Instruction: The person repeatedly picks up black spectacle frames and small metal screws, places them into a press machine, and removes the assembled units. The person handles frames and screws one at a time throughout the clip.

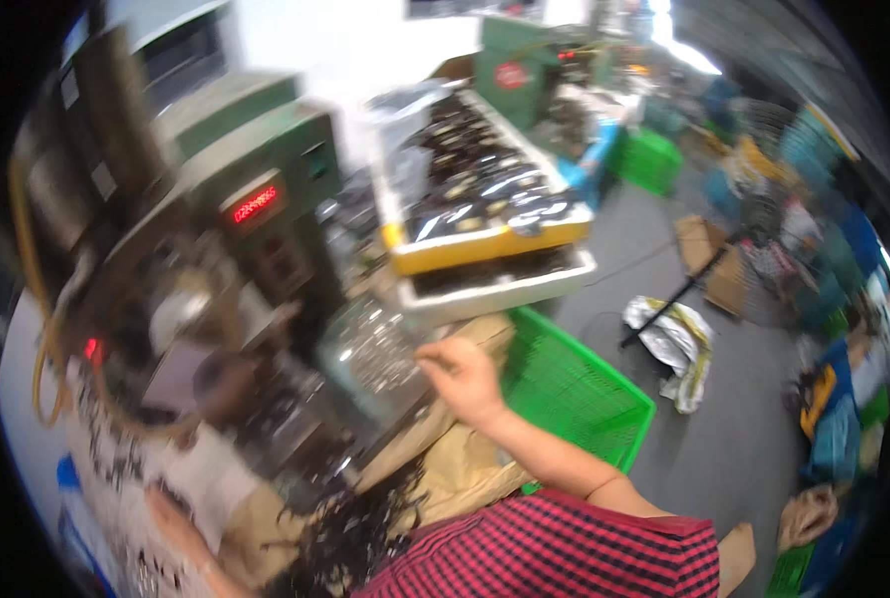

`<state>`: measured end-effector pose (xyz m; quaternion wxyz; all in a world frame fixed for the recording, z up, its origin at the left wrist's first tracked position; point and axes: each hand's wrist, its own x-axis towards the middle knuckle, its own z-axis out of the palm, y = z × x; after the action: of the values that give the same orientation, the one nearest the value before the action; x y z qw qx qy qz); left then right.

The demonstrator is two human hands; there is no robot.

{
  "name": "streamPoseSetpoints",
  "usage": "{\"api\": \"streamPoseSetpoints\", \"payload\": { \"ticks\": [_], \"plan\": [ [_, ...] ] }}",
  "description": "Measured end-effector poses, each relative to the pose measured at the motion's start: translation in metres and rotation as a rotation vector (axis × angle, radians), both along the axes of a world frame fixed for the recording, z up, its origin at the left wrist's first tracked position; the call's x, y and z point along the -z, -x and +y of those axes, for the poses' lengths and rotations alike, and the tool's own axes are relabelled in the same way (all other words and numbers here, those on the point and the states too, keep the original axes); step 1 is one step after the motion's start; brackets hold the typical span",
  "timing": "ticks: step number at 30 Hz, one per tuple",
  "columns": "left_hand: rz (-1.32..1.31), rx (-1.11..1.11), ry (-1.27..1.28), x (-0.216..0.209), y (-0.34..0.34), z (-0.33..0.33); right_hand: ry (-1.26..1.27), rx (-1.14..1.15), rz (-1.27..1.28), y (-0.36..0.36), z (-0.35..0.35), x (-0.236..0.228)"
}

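My right hand is at the right edge of a clear tub that holds many small shiny pieces. Its thumb and fingers are pinched together; anything between them is too small to make out. Farther left and lower, my left hand rests low over a pale work surface, beside scattered small dark pieces. Motion blur hides how its fingers are set. A green machine with a red lit display stands beyond my hands. Dark thin strips lie heaped in front of me.
Brown paper lies under my right forearm, next to a green plastic crate. Beyond, a yellow-edged white tray of bagged dark parts sits on another white tray. A silvery sack and cardboard lie on the grey floor.
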<state>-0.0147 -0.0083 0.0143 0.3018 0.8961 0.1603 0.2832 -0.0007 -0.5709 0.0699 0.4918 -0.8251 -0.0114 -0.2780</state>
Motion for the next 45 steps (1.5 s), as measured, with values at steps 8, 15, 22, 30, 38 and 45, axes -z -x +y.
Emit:
{"api": "streamPoseSetpoints", "payload": {
  "ticks": [8,15,22,30,38,45],
  "plan": [
    [-0.148,0.238,0.631,-0.049,-0.019,-0.131,-0.426,-0.419,0.09,-0.041,0.116,-0.038],
    [-0.295,0.314,0.75,-0.094,0.011,-0.175,-0.656,-0.478,0.13,-0.036,0.123,-0.033],
    [-0.73,0.681,0.496,-0.177,-0.006,-0.225,-0.9,-0.563,0.306,-0.025,0.142,-0.065],
    [-0.337,0.66,0.448,-0.179,0.027,-0.261,-0.076,-0.516,0.066,-0.023,0.099,-0.064],
    [-0.255,0.717,0.539,-0.169,-0.006,-0.286,0.505,-0.018,0.05,-0.066,0.04,0.035],
    [-0.223,0.681,0.433,-0.169,-0.011,-0.286,0.578,-0.104,-0.101,-0.094,0.066,0.028]
  ]
}}
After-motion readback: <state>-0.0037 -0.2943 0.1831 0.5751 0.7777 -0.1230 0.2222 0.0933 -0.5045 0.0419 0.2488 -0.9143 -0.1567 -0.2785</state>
